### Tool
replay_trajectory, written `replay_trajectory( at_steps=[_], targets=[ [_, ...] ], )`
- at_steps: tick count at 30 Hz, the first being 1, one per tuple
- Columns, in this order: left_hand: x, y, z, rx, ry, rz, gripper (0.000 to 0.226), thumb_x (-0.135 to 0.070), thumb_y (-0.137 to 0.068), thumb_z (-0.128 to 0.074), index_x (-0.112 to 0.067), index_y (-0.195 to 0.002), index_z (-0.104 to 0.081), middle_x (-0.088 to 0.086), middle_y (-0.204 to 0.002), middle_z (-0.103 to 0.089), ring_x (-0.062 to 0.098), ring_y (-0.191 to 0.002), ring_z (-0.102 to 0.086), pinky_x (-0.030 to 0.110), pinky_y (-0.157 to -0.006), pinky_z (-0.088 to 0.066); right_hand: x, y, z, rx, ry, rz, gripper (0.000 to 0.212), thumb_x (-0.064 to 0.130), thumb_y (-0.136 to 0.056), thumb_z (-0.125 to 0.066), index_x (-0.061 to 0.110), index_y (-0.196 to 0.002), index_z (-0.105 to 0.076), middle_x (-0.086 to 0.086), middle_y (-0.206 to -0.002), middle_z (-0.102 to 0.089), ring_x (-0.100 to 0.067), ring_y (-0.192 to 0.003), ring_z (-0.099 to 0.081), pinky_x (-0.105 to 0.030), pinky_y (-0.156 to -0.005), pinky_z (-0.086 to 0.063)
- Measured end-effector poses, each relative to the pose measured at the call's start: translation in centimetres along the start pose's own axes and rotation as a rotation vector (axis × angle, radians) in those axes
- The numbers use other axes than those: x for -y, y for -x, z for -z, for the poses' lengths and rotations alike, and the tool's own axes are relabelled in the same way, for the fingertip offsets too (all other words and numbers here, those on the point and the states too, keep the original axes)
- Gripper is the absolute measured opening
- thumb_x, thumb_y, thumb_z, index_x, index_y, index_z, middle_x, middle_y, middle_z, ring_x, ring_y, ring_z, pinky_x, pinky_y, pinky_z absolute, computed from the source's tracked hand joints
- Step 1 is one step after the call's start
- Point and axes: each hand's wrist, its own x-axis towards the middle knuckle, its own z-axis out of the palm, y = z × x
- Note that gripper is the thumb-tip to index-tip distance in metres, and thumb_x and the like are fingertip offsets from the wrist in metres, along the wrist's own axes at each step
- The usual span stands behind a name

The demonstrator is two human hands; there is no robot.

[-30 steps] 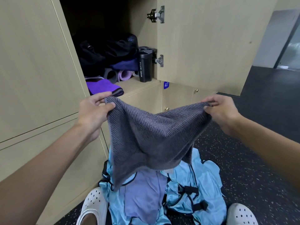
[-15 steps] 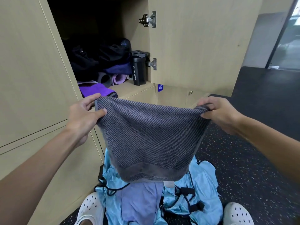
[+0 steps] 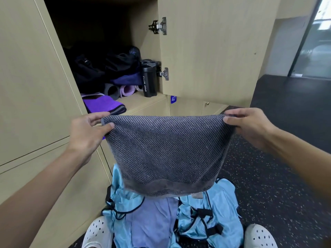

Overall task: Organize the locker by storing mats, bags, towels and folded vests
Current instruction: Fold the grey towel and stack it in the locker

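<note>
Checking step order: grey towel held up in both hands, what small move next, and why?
Probably bring both corners together to fold it: the left hand and right hand pinch the grey towel spread flat; the stored purple towel lies folded.

My left hand (image 3: 87,135) pinches the towel (image 3: 166,151) at its upper left corner, my right hand (image 3: 250,127) at its upper right. Behind the towel and higher, in the open locker (image 3: 141,102): a folded cloth (image 3: 103,104) nearest its left corner, rolled mats (image 3: 125,90) further back with bags (image 3: 118,67) on them, a bottle (image 3: 149,81) to their right. Under the towel, vests (image 3: 223,203) lie heaped on the floor (image 3: 277,185) between my shoes (image 3: 98,233).
</note>
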Motion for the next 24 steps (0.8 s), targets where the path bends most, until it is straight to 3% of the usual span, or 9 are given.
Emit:
replay_trajectory(
  at_steps=[3,6,8,11,15,17,19,22,24],
  targets=[
    [-0.3,0.0,0.1,-0.007,-0.044,-0.025,0.022,0.007,-0.084,-0.071,-0.004,-0.103,-0.070,0.001,-0.080,-0.067,-0.009,-0.055,-0.061,0.004,-0.056,-0.046,0.1,0.2,0.1,0.008,0.159,0.053,0.039,-0.001,-0.083,-0.072,0.002,-0.120,-0.065,-0.010,-0.110,-0.070,-0.021,-0.101,-0.066,-0.033,-0.097,-0.051],
    [-0.5,0.0,0.3,0.013,-0.103,-0.019,0.013,0.006,-0.085,-0.070,-0.004,-0.095,-0.071,0.005,-0.075,-0.067,-0.005,-0.051,-0.061,0.005,-0.053,-0.046,0.2,0.5,-0.1,-0.026,0.258,0.113,0.025,0.003,-0.086,-0.072,0.005,-0.110,-0.068,-0.006,-0.101,-0.071,-0.011,-0.088,-0.064,-0.020,-0.080,-0.049],
    [-0.5,0.1,0.3,0.041,-0.139,-0.013,0.013,0.004,-0.087,-0.070,-0.009,-0.084,-0.070,0.006,-0.072,-0.066,-0.002,-0.049,-0.059,0.007,-0.052,-0.047,0.0,0.7,-0.1,-0.058,0.291,0.143,0.007,0.006,-0.089,-0.069,0.003,-0.095,-0.069,-0.006,-0.093,-0.070,-0.011,-0.079,-0.060,-0.021,-0.071,-0.047],
    [-0.3,0.3,0.1,0.070,-0.245,-0.056,0.015,-0.003,-0.086,-0.072,-0.013,-0.076,-0.070,0.000,-0.067,-0.062,-0.002,-0.049,-0.051,0.007,-0.050,-0.041,-0.1,1.0,-0.1,-0.053,0.368,0.156,0.013,0.012,-0.094,-0.063,0.005,-0.083,-0.066,-0.005,-0.078,-0.061,-0.014,-0.071,-0.052,-0.029,-0.063,-0.041],
    [-0.2,0.6,-0.6,0.121,-0.202,0.026,0.014,-0.010,-0.093,-0.066,-0.004,-0.081,-0.064,0.001,-0.067,-0.063,0.005,-0.060,-0.057,0.024,-0.064,-0.053,-0.1,1.2,-0.5,0.007,0.524,0.090,0.024,0.015,-0.098,-0.054,0.004,-0.076,-0.052,-0.005,-0.070,-0.047,-0.017,-0.065,-0.040,-0.032,-0.057,-0.028],
    [-0.5,1.1,-1.2,0.165,-0.088,0.139,0.014,-0.009,-0.098,-0.059,-0.007,-0.084,-0.056,0.000,-0.062,-0.067,0.009,-0.056,-0.064,0.027,-0.055,-0.058,0.0,1.1,-0.8,0.033,0.552,0.072,0.018,0.011,-0.096,-0.052,-0.006,-0.092,-0.052,-0.015,-0.080,-0.055,-0.021,-0.075,-0.045,-0.034,-0.064,-0.031],
    [-0.9,1.6,-1.8,0.186,-0.022,0.183,0.015,-0.005,-0.099,-0.055,-0.012,-0.087,-0.048,-0.001,-0.056,-0.067,0.007,-0.049,-0.065,0.025,-0.047,-0.056,0.2,1.2,-1.1,0.077,0.541,0.036,0.012,0.007,-0.094,-0.050,0.001,-0.104,-0.052,-0.018,-0.096,-0.059,-0.022,-0.082,-0.049,-0.034,-0.066,-0.037],
    [-1.4,2.2,-2.3,0.193,0.037,0.181,0.021,0.001,-0.098,-0.052,-0.016,-0.095,-0.040,0.008,-0.063,-0.068,0.013,-0.050,-0.066,0.030,-0.047,-0.056,0.8,1.8,-1.8,0.145,0.495,0.002,0.007,0.003,-0.096,-0.045,0.009,-0.095,-0.050,-0.014,-0.084,-0.053,-0.022,-0.065,-0.051,-0.031,-0.047,-0.045],
    [-1.7,2.5,-2.5,0.213,0.050,0.167,0.021,0.004,-0.098,-0.047,-0.015,-0.097,-0.040,0.014,-0.068,-0.065,0.017,-0.052,-0.067,0.032,-0.049,-0.057,1.2,2.2,-2.3,0.188,0.433,-0.025,0.018,0.001,-0.097,-0.043,0.007,-0.083,-0.053,-0.013,-0.075,-0.052,-0.023,-0.052,-0.055,-0.029,-0.041,-0.048]
  ],
)
